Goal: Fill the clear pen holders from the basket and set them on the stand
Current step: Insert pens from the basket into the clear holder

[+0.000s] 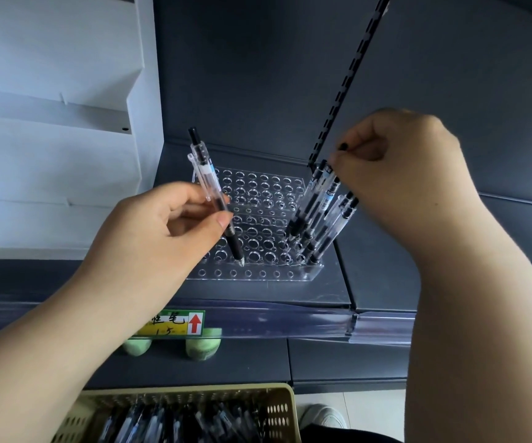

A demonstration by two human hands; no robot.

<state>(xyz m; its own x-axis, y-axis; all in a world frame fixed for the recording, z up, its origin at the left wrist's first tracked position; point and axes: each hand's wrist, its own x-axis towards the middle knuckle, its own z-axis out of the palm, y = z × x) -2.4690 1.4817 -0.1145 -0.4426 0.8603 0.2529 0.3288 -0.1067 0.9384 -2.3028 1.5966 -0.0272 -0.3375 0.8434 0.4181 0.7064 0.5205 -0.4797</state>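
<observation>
Holder (258,199) sits between my hands, pens (311,204) standing in its end under my right hand (399,174), which pinches one by the top. My left hand (162,228) grips another pen (207,177), tip down over the near holes. The basket (285,407) lies below my left forearm.

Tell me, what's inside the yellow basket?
Lots of clear pens lie piled in the basket. Its bottom is covered by them, and the left arm hides one corner.

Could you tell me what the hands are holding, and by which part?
The left hand pinches two clear pens mid-barrel; the right hand pinches the top of a pen standing in the holder.
</observation>
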